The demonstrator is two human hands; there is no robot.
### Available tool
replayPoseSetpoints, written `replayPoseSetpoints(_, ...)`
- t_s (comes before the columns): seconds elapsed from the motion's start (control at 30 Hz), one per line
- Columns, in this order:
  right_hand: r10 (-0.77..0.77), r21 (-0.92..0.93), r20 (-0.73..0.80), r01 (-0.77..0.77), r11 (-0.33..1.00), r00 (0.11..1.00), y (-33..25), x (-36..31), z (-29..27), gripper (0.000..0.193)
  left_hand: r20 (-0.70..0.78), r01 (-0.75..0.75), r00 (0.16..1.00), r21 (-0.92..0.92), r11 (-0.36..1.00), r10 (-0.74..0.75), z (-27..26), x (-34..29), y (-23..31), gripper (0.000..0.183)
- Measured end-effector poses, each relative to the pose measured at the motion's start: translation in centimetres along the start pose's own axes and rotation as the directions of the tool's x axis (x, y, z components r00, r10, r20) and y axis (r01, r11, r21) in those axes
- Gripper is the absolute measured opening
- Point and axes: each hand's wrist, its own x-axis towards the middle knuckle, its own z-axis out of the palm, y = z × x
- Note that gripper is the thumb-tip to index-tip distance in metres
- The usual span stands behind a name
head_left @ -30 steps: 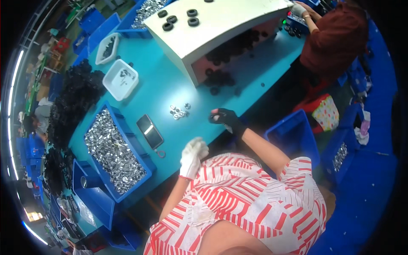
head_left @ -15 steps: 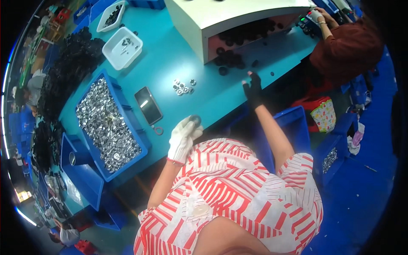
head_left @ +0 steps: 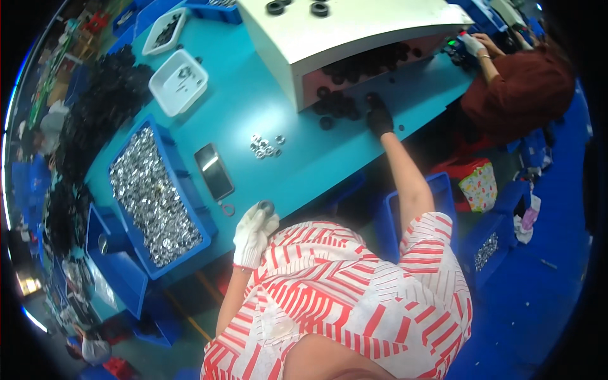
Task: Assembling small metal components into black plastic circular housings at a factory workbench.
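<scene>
Holding, left hand [head_left: 253, 233]: white-gloved, fingers closed on grey ring [head_left: 266, 207], by edge of teal table [head_left: 237, 85]
Right hand [head_left: 380, 118]: black-gloved, beside black rings [head_left: 341, 106] near cream box [head_left: 370, 24]; can't tell if gripping

- Left glove [head_left: 249, 237]: white knitted cloth, matt.
- Right glove [head_left: 380, 120]: black cloth, matt.
- Ring [head_left: 266, 208] in the left glove: dark, smooth-looking.
- Black rings [head_left: 339, 104]: dull, rubbery-looking.
- Tabletop [head_left: 304, 171]: smooth, with a glossy glare.
- Small parts [head_left: 263, 147]: shiny metal.
- Bin [head_left: 204, 216]: blue plastic, smooth.
- Phone [head_left: 214, 172]: glossy, glass-like front.
- Tray [head_left: 170, 98]: smooth white plastic.
- Shirt [head_left: 329, 272]: soft-looking printed cloth.
</scene>
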Motion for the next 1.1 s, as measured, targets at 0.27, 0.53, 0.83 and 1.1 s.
replayPoseSetpoints(0.27, -0.273, 0.436, 0.017, 0.239, 0.867, 0.962, -12.3, -5.5, -4.1, 0.042, -0.058, -0.008, 0.998, 0.076, 0.997, 0.012, 2.5, 0.1, 1.3, 0.048)
replayPoseSetpoints(0.53, -0.588, 0.834, 0.406, -0.021, 0.551, 0.699, -29.8, -13.8, -9.0, 0.052, 0.079, 0.009, 0.997, 0.150, 0.989, -0.021, 1.8, -0.2, 1.4, 0.047)
replayPoseSetpoints(0.83, -0.472, 0.824, 0.425, -0.114, 0.555, 0.773, -31.7, -14.8, -8.4, 0.048, 0.147, -0.009, 0.989, -0.031, 0.999, 0.014, 0.6, -0.9, 2.7, 0.045)
replayPoseSetpoints(1.1, -0.534, 0.701, 0.150, 0.292, 0.651, 0.832, -33.8, -16.1, -7.9, 0.046, -0.004, -0.053, 0.999, 0.158, 0.986, 0.054, -0.1, -0.9, 2.4, 0.045)
